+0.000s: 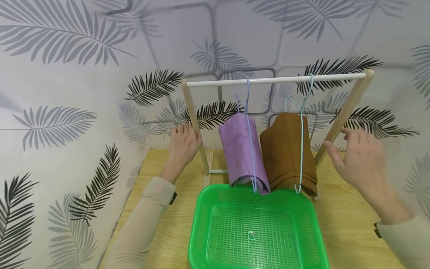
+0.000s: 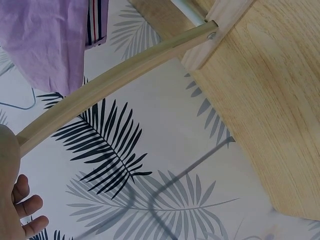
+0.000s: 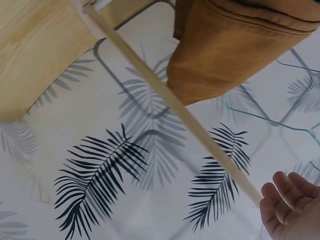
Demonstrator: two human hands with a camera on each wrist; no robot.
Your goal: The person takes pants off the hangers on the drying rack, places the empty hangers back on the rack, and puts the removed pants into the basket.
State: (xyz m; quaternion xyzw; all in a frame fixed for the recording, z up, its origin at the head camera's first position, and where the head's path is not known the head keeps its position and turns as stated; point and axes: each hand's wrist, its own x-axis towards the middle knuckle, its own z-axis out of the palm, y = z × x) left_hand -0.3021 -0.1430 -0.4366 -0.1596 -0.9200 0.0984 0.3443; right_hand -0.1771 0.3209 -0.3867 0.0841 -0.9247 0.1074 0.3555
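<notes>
A small clothes rack with a white rail (image 1: pixel 275 80) and wooden posts holds two hangers. Folded purple cloth (image 1: pixel 243 149) hangs from the blue-violet hanger (image 1: pixel 251 142), and folded brown cloth (image 1: pixel 285 149) from the pale teal one (image 1: pixel 302 149). My left hand (image 1: pixel 183 144) is at the left post (image 2: pixel 115 75), its thumb side against the wood and the fingers loosely bent, not wrapped around it. Beside the right post (image 3: pixel 175 105) my right hand (image 1: pixel 362 160) is held with thumb apart and fingers relaxed; whether it touches the post is unclear.
A green plastic basket (image 1: pixel 206 201) with a perforated bottom stands in front of the rack, below the hanging cloths. Both are on a wood-grain table (image 1: pixel 174 220). Behind rises a wall (image 1: pixel 100 86) patterned with grey and black leaves.
</notes>
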